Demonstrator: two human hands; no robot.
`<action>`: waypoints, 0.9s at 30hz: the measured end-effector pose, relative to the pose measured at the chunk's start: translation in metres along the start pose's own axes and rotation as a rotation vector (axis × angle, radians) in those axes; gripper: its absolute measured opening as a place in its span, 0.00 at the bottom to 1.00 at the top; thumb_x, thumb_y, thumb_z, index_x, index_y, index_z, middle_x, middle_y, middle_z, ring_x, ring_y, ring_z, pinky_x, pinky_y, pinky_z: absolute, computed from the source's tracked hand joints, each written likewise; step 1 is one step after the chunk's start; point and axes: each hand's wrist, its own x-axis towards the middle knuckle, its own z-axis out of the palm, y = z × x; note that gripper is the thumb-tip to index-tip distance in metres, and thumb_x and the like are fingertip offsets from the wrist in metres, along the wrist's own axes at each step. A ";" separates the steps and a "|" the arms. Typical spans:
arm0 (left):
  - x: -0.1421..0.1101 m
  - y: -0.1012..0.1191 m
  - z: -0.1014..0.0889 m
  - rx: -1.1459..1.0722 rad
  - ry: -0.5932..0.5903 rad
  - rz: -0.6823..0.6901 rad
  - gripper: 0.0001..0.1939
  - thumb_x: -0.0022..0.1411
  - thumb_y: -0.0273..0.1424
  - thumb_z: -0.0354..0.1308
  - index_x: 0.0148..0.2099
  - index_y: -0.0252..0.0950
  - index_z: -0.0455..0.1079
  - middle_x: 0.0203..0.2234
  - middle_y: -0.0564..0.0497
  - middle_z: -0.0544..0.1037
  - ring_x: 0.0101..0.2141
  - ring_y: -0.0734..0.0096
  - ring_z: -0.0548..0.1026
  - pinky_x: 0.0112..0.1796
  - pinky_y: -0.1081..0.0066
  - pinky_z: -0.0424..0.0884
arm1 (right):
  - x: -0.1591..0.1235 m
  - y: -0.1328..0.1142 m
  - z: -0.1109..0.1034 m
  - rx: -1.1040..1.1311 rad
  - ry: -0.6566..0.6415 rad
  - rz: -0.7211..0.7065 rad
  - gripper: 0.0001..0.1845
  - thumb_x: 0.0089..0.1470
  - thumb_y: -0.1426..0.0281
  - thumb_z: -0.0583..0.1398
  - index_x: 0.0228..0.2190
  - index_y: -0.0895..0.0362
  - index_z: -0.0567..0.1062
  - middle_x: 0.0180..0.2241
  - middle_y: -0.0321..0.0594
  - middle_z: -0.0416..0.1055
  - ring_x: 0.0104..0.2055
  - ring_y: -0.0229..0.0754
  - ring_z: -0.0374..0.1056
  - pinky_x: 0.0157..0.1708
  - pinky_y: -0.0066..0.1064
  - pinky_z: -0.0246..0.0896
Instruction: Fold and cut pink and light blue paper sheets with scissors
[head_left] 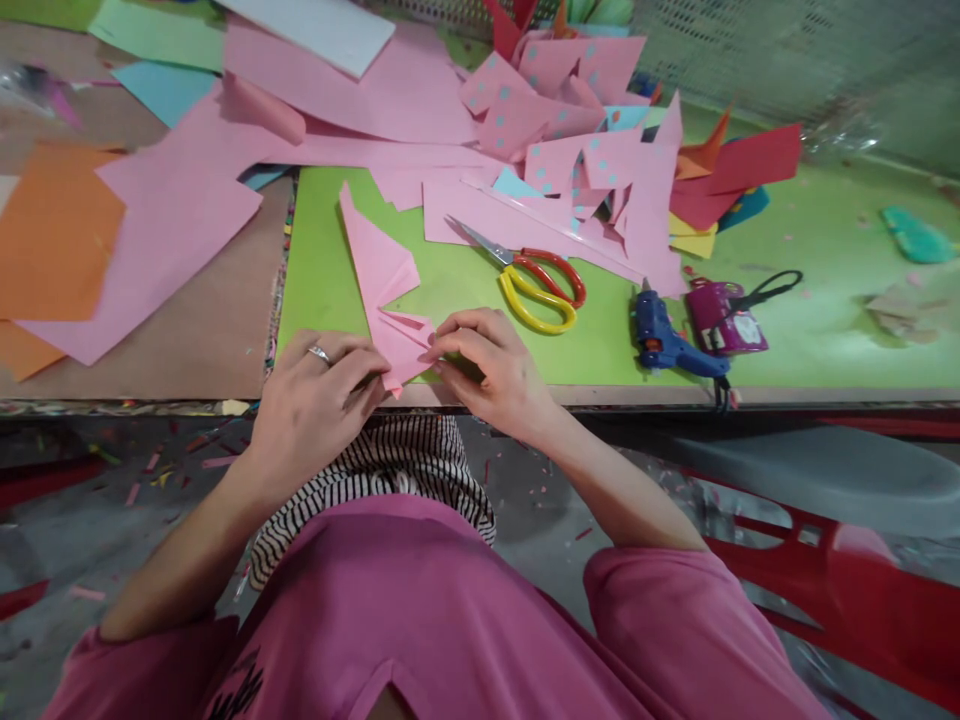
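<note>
Both hands grip a folded piece of pink paper [380, 265] at the front edge of the green table top. Its pointed end reaches away from me, and several creases and flaps show on its right side. My left hand [319, 385], with a ring on one finger, pinches the paper's near left edge. On the right side, my right hand [491, 370] holds a small corner between thumb and fingers. Just beyond the right hand lie scissors [517, 262] with one red and one yellow handle, partly opened, blades pointing left.
A blue glue gun [660, 335] and a purple box with a black strap [726, 315] lie to the right. Dotted pink paper shapes [547, 100] pile up at the back. Pink sheets [180, 220] and orange paper [64, 230] cover the left. A red chair [847, 580] stands below right.
</note>
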 end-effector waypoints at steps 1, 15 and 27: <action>-0.001 0.000 -0.001 0.010 0.005 0.030 0.04 0.69 0.28 0.57 0.42 0.39 0.74 0.38 0.49 0.83 0.37 0.63 0.79 0.41 0.61 0.72 | -0.001 0.000 0.000 -0.025 0.006 -0.009 0.04 0.64 0.71 0.60 0.40 0.55 0.76 0.43 0.43 0.72 0.47 0.45 0.68 0.47 0.40 0.64; -0.007 0.008 -0.007 0.087 -0.053 0.166 0.08 0.70 0.26 0.56 0.45 0.39 0.76 0.42 0.49 0.84 0.40 0.63 0.81 0.42 0.62 0.72 | -0.007 0.000 -0.009 -0.156 -0.111 -0.034 0.10 0.67 0.68 0.58 0.39 0.53 0.80 0.40 0.41 0.79 0.41 0.43 0.69 0.43 0.39 0.63; -0.008 0.013 -0.002 0.010 -0.040 -0.046 0.02 0.70 0.31 0.58 0.42 0.40 0.71 0.39 0.49 0.84 0.38 0.61 0.80 0.41 0.60 0.71 | -0.004 0.001 -0.007 -0.077 -0.093 0.034 0.08 0.67 0.66 0.59 0.38 0.53 0.79 0.39 0.41 0.78 0.42 0.43 0.70 0.44 0.38 0.64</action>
